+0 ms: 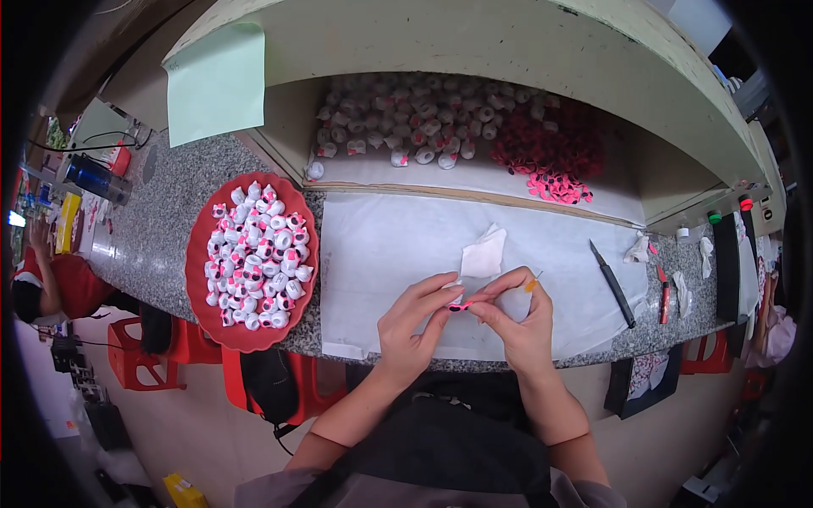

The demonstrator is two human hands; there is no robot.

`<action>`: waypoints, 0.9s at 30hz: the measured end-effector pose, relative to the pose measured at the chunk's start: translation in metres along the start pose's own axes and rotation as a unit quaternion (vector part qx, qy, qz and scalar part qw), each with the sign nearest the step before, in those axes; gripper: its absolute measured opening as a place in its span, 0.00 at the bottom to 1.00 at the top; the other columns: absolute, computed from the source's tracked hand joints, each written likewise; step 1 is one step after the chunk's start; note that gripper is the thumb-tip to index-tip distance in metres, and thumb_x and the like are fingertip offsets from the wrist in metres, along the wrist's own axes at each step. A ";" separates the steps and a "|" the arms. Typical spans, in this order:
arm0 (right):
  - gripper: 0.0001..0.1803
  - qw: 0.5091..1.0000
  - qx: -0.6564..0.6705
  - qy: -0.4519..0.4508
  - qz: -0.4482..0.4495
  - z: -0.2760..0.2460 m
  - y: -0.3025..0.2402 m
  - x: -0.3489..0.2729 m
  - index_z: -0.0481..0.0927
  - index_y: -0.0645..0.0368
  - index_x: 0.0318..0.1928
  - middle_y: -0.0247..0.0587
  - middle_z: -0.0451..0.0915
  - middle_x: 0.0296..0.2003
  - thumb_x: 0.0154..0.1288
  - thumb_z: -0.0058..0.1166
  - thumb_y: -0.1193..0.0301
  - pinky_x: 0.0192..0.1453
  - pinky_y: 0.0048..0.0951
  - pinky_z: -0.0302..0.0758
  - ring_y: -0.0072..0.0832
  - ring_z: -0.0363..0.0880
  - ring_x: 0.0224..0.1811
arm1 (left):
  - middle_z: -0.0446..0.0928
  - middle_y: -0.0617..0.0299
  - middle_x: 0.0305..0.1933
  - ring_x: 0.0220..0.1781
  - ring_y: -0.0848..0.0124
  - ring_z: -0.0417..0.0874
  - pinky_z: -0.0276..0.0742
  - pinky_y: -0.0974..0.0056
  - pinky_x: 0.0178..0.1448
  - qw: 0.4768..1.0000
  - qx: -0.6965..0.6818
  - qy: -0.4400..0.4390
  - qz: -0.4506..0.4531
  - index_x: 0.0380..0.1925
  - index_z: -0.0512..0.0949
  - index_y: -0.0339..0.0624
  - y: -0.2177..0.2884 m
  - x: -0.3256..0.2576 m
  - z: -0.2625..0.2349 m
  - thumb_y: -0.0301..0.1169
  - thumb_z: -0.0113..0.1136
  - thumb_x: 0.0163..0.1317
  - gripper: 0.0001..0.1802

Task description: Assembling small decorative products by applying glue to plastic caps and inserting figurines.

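Over the white sheet (381, 245), my two hands meet at a small white figure (455, 296) with a pink-and-black piece (458, 307) on its near side. My left hand (406, 326) has its thumb and fingers closed around the white figure. With thumb and forefinger, my right hand (527, 330) pinches at the pink piece. A thin pin-like tool with a yellow handle (531, 286) sticks out between the right fingers. Just beyond the fingers lies a folded white cloth (483, 254). How far the fingers cover the figure hides its full shape.
A red scalloped tray (195, 279) full of white-and-pink figures stands at left. Under the shelf (474, 34) lie many white figures (423, 127) and a pile of pink pieces (550, 161). A craft knife (613, 284) and a red pen-like tool (665, 300) lie at right.
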State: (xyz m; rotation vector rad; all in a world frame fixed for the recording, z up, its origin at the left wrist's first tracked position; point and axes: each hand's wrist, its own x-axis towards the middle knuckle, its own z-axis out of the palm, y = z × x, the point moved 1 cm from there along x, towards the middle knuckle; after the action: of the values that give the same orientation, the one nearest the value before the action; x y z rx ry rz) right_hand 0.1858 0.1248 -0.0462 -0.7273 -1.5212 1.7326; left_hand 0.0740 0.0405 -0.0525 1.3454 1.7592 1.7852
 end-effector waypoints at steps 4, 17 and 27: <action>0.12 1.000 -0.001 0.001 -0.002 0.001 0.000 -0.001 0.66 0.62 0.30 0.42 0.74 0.26 0.46 0.55 0.84 0.30 0.19 0.69 0.22 0.73 0.29 | 0.74 0.50 0.41 0.41 0.64 0.76 0.72 0.68 0.42 1.000 -0.007 -0.010 0.007 0.35 0.74 0.35 -0.002 -0.001 -0.001 0.14 0.54 0.43 0.15; 0.14 0.996 -0.078 0.024 -0.023 0.006 -0.003 -0.010 0.67 0.62 0.32 0.38 0.72 0.27 0.44 0.57 0.83 0.34 0.18 0.69 0.18 0.70 0.28 | 0.68 0.45 0.47 0.46 0.63 0.73 0.68 0.64 0.50 0.961 -0.253 0.005 -0.110 0.37 0.71 0.33 -0.004 -0.012 0.000 0.18 0.53 0.49 0.12; 0.14 0.994 0.048 -0.086 0.048 0.004 -0.005 -0.010 0.72 0.67 0.37 0.43 0.74 0.29 0.45 0.55 0.84 0.25 0.20 0.70 0.21 0.71 0.26 | 0.72 0.52 0.43 0.49 0.67 0.70 0.57 0.59 0.60 0.936 -0.319 -0.041 -0.146 0.40 0.69 0.33 -0.003 -0.017 -0.003 0.18 0.51 0.52 0.13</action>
State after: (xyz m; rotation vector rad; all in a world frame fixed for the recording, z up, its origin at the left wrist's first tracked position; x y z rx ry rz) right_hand 0.1890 0.1150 -0.0408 -0.6245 -1.5256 1.9700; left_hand 0.0791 0.0262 -0.0614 0.8248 1.1023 1.8572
